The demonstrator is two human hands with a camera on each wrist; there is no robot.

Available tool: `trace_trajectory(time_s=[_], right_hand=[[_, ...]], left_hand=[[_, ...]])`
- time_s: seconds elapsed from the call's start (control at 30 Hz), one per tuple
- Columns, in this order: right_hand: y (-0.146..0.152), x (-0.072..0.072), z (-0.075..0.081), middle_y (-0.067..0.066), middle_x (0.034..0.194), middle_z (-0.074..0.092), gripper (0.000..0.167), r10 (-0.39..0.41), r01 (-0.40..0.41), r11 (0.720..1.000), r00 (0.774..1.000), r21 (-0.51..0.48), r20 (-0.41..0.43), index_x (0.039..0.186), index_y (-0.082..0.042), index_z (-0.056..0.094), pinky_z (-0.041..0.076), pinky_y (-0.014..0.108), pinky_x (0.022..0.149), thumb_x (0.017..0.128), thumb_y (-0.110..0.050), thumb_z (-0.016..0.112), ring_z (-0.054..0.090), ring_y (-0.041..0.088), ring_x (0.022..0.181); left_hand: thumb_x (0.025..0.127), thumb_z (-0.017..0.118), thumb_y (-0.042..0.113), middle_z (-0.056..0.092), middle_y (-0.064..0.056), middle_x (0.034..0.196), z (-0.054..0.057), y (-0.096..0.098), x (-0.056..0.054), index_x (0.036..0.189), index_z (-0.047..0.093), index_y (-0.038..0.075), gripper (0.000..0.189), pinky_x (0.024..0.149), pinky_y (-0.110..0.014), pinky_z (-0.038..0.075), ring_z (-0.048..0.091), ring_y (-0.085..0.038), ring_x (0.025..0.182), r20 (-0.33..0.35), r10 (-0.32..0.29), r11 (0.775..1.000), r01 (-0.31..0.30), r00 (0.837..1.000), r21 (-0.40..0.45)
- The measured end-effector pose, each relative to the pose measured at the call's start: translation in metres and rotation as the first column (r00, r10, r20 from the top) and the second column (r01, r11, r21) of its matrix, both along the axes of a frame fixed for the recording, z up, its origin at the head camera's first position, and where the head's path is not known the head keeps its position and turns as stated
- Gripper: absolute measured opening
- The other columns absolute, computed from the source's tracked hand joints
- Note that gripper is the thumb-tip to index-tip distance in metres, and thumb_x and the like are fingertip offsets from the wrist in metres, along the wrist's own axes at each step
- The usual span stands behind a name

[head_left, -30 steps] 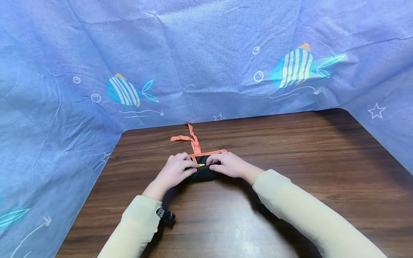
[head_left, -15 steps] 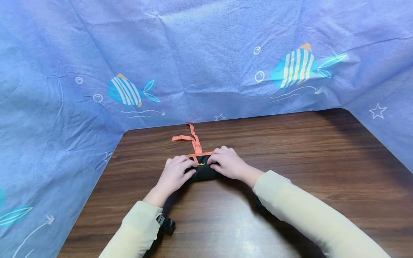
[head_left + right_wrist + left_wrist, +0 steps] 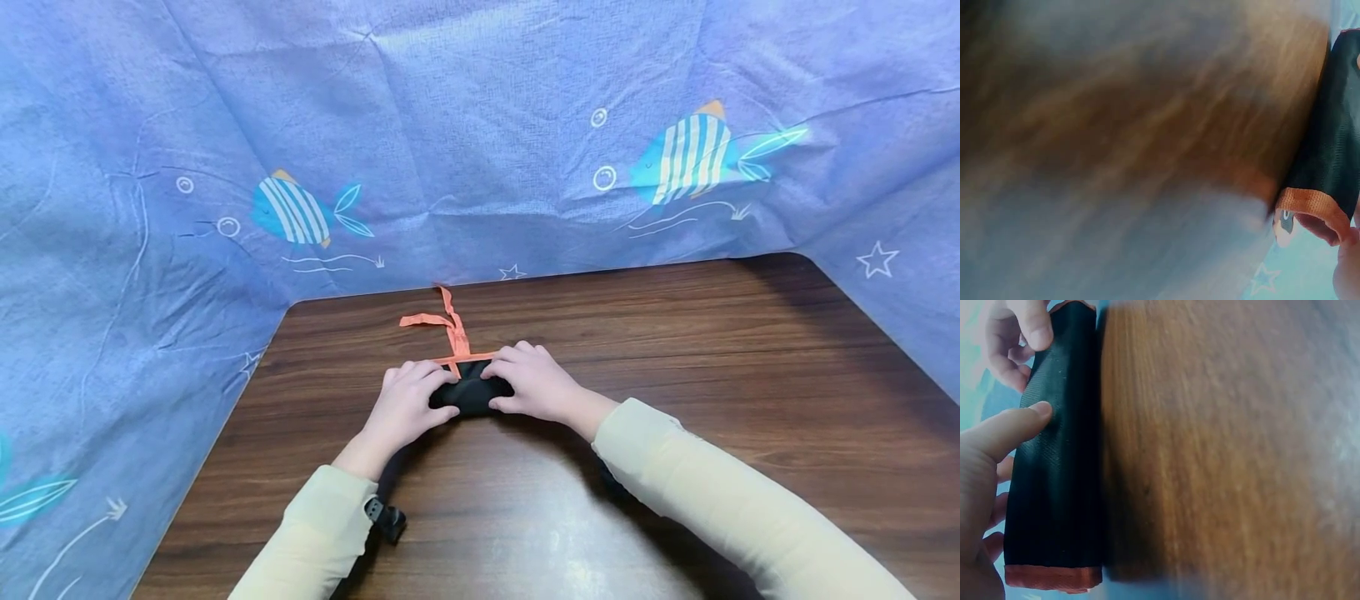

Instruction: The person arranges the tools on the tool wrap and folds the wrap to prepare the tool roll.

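Note:
A black fabric roll-up pouch (image 3: 472,400) with orange edging lies partly rolled on the table in the head view. Two orange tie straps (image 3: 458,337) stretch from its far edge. My left hand (image 3: 408,404) holds the left part of the roll, thumb on the near side and fingers over the top. On the right part my right hand (image 3: 536,383) grips in the same way. The left wrist view shows the left thumb (image 3: 1025,425) against the black roll (image 3: 1063,475). In the right wrist view, an open rolled end with orange trim (image 3: 1316,205) shows.
The brown wood-grain table (image 3: 675,333) extends around the pouch. A blue cloth with printed fish (image 3: 480,150) hangs behind and at both sides. A small black device (image 3: 386,518) is strapped at the left sleeve cuff.
Both thumbs have moved lower onto the roll's near side, and the fingers reach over its top. The yellow mark on the pouch has gone out of sight. The straps stay put.

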State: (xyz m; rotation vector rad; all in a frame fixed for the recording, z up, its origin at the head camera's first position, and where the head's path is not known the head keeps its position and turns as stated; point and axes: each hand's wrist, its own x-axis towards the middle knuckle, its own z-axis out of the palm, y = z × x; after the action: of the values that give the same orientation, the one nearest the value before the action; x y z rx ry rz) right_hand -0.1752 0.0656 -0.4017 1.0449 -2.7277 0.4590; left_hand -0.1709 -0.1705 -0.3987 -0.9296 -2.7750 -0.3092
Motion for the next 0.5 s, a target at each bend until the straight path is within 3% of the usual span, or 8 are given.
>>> trace_trajectory(time_s=[0.5], right_hand=[[0.003, -0.003, -0.0071, -0.001, 0.116, 0.056, 0.052, -0.007, 0.007, 1.0, 1.0, 0.022, -0.009, 0.119, -0.018, 0.061, 0.037, 0.043, 0.081, 0.074, -0.039, 0.076, 0.048, 0.024, 0.104]], left_hand=[[0.077, 0.076, 0.039, 0.057, -0.001, 0.118, -0.0066, -0.004, -0.0056, 0.119, 0.063, 0.021, 0.048, 0.083, -0.047, 0.033, 0.048, -0.025, 0.103, 0.035, 0.01, 1.0, -0.011, 0.999, 0.009]])
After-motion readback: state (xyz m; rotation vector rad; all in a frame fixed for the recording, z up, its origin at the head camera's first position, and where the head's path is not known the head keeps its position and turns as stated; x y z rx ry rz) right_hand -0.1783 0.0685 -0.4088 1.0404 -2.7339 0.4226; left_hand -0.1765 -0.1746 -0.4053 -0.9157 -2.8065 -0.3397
